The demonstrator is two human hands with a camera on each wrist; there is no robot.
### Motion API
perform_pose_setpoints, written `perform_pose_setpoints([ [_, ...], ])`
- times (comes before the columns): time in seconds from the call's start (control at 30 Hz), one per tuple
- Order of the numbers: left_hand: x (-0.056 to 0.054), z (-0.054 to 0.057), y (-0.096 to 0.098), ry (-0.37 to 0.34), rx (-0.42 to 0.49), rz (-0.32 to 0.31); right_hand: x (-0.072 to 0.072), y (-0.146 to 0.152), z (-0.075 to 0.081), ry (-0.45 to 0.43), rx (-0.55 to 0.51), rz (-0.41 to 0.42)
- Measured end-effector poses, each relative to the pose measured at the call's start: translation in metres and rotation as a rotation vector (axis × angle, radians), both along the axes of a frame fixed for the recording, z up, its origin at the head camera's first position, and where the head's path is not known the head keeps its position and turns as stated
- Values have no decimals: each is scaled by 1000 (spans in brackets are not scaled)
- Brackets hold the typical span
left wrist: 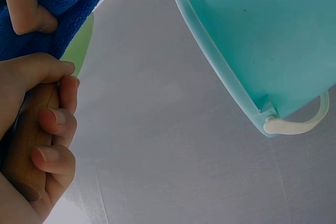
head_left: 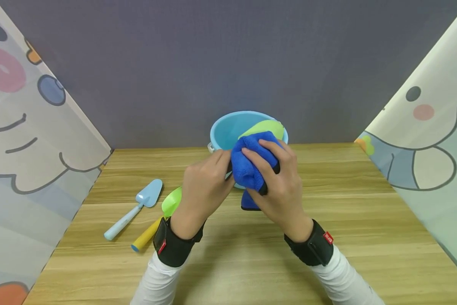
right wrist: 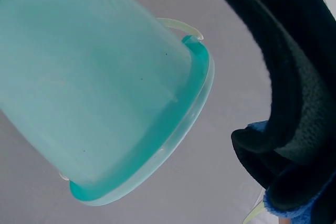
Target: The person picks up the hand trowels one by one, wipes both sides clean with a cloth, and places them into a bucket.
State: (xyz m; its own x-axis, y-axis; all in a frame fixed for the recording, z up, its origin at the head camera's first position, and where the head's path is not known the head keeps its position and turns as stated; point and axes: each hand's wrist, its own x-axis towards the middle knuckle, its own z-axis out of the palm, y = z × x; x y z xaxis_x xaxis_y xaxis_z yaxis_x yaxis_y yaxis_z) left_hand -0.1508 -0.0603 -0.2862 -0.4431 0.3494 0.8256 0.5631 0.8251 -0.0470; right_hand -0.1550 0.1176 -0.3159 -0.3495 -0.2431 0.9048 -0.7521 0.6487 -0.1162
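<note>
My left hand (head_left: 205,182) grips the brown-looking handle (left wrist: 31,140) of a toy shovel, its fingers curled round it in the left wrist view. The shovel's light green blade (head_left: 269,126) shows beyond a blue cloth (head_left: 247,165) with black edging. With fingers spread over this cloth, my right hand (head_left: 281,182) holds it bunched against the shovel; the covered part of the blade is hidden. One cloth corner (head_left: 250,201) hangs below the hands. Behind them a light blue bucket (head_left: 224,131) stands upright, partly hidden. Dark cloth folds (right wrist: 294,182) fill the right of the right wrist view.
On the wooden table (head_left: 365,237), left of my left forearm, lie a light blue trowel (head_left: 149,193) and a green scoop (head_left: 172,202) with a yellow handle. A grey panel (head_left: 167,76) rises behind the table, and cartoon-printed sheets (head_left: 426,123) flank it.
</note>
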Motion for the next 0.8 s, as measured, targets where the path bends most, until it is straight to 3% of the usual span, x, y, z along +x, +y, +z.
perform_pose_setpoints([
  [0.8, 0, 0, -1, 2, -10, -18, -3, 5, 4, -18, -34, -18],
])
